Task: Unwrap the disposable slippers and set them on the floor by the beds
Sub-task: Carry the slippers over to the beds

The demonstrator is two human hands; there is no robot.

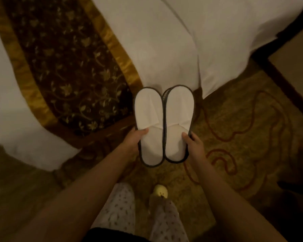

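Two white disposable slippers with dark trim are held side by side in the air, toes pointing away from me, over the carpet at the foot of a bed. No wrapper is visible on them. My left hand [133, 142] grips the heel half of the left slipper [148, 117], thumb on top. My right hand [194, 145] grips the heel half of the right slipper [179, 116] the same way. The inner edges of the two slippers touch.
A white bed [164, 41] with a brown and gold patterned runner [65, 67] fills the top of the view. Patterned carpet [243, 123] lies below and to the right. A dark furniture edge [278, 75] runs at the far right. My legs and a yellow slipper [160, 190] are below.
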